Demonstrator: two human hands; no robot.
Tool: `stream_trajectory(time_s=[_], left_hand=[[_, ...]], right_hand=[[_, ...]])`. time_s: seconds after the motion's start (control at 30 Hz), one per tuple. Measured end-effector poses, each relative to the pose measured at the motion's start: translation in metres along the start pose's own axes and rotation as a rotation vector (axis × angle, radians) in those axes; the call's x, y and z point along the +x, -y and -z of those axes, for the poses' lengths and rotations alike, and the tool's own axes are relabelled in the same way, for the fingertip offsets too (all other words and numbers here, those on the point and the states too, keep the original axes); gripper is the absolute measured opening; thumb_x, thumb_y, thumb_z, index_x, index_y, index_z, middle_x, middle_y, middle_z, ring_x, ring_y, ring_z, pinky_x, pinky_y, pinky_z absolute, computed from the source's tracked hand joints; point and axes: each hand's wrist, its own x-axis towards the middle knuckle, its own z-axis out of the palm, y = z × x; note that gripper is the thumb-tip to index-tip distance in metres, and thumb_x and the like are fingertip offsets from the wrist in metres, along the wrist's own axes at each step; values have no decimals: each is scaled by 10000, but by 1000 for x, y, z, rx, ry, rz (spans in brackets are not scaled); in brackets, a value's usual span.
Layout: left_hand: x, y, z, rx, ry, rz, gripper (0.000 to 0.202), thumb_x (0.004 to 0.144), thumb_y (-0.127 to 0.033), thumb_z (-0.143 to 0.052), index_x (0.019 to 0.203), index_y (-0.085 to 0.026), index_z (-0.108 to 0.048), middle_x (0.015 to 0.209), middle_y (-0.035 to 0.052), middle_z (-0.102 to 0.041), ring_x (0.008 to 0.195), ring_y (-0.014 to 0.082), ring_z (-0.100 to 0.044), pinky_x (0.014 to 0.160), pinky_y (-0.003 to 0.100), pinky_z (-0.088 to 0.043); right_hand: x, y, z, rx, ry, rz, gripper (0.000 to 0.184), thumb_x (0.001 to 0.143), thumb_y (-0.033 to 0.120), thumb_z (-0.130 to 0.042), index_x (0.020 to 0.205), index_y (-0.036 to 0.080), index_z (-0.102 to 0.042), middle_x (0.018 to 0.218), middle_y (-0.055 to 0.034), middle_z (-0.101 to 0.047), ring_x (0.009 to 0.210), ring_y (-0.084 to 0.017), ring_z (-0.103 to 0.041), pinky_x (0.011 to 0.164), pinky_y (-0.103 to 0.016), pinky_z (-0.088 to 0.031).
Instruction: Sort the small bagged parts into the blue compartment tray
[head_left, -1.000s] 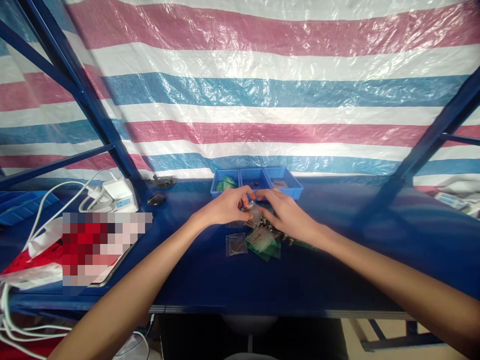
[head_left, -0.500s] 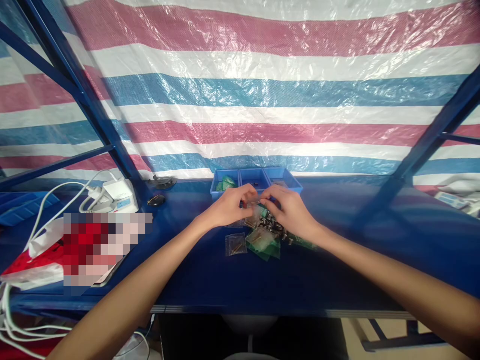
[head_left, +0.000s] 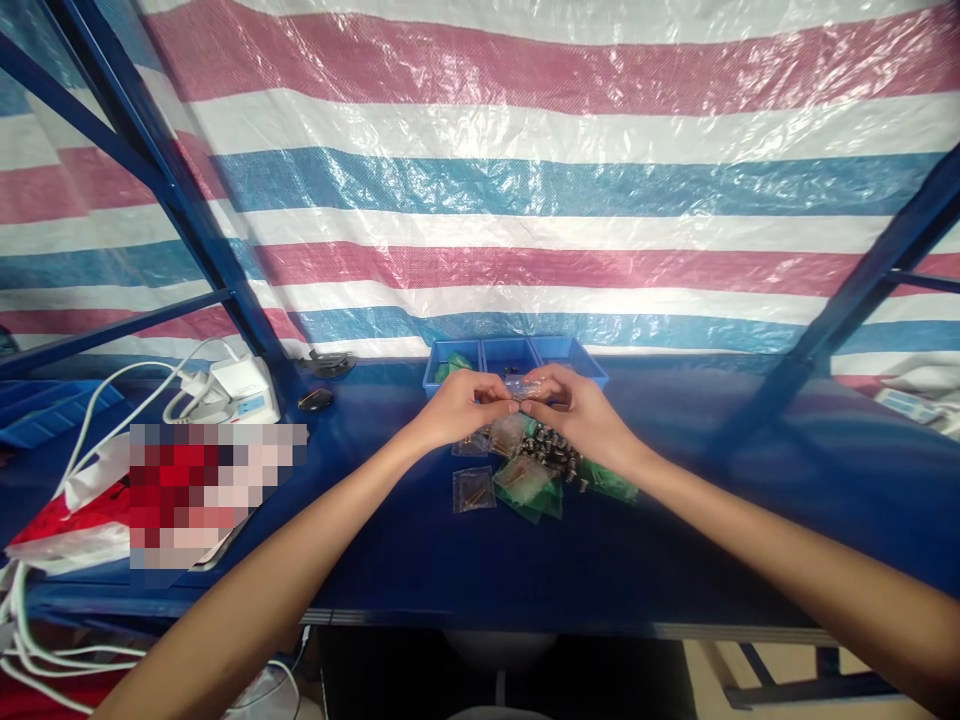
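The left hand (head_left: 459,408) and the right hand (head_left: 583,408) meet thumb to thumb, fingers pinched narrow on a small clear bag (head_left: 523,387), which lies between their fingertips. Just beyond both hands sits a blue tray (head_left: 598,374) with three compartments. The one beyond the left hand holds green bags (head_left: 452,364); the middle one, beyond the fingertips, has a few small dark pieces, too small to make out; the one beyond the right hand is partly hidden by it. Below the hands, nearer the person, lie a heap of small metal parts (head_left: 553,452), a green packet (head_left: 529,485) and, below the left hand, a clear packet (head_left: 474,490) with brass-coloured pins inside.
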Motion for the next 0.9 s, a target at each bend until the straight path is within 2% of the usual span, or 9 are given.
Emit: stream_trajectory(time_s=[0.17,0.33,0.47,0.63,0.73,0.8,0.9], left_hand=[[-3,-5,-2,23,8,-50,238,910,-366,-672,775,-170,-658,689,-13,-599,613,103,-492,592,240,-375],[-3,-6,-4,58,-70,-81,284,969,-394,-597,818,-167,-673,705,-5,-590,609,104,-474,587,243,-362],[-1,-5,-5,63,-83,-77,264,968,-376,-605,829,-164,-677,714,-9,-594,615,98,-483,587,235,-366],[-2,-5,-8,120,-126,-101,233,978,-350,-584,839,-169,-631,719,-14,-593,628,101,-508,594,233,-391],[-4,-5,-10,260,-187,-173,148,963,-297,-590,1059,-184,-598,857,4,-622,666,106,-540,603,234,-417],[-7,-5,-10,401,-209,-248,292,945,-270,-602,1219,-203,-524,1033,43,-615,731,120,-572,612,241,-433],[-10,-6,-10,595,-151,-317,322,950,-255,-579,1259,-219,-495,1217,95,-553,857,163,-609,619,256,-446]], right_hand=[[0,1,0,52,22,-17,307,879,406,-725,1095,210,-632,891,-47,-724,837,-237,-674,739,-381,-523],[1,5,1,116,14,-41,294,840,437,-767,988,209,-656,881,-33,-718,808,-208,-643,713,-336,-490],[1,6,2,59,60,-25,269,844,459,-757,893,204,-688,868,-31,-680,785,-195,-612,673,-320,-463],[2,5,3,14,84,-31,326,890,518,-687,816,200,-693,802,-29,-622,736,-186,-555,610,-310,-433],[2,5,3,20,63,-42,335,889,516,-688,793,195,-684,773,-22,-595,708,-173,-519,599,-304,-414],[3,5,3,29,36,-55,352,877,534,-699,793,193,-682,759,-18,-581,694,-168,-501,595,-301,-406],[3,2,2,42,8,-66,376,860,566,-711,819,193,-694,775,-23,-593,690,-166,-496,591,-301,-407]])
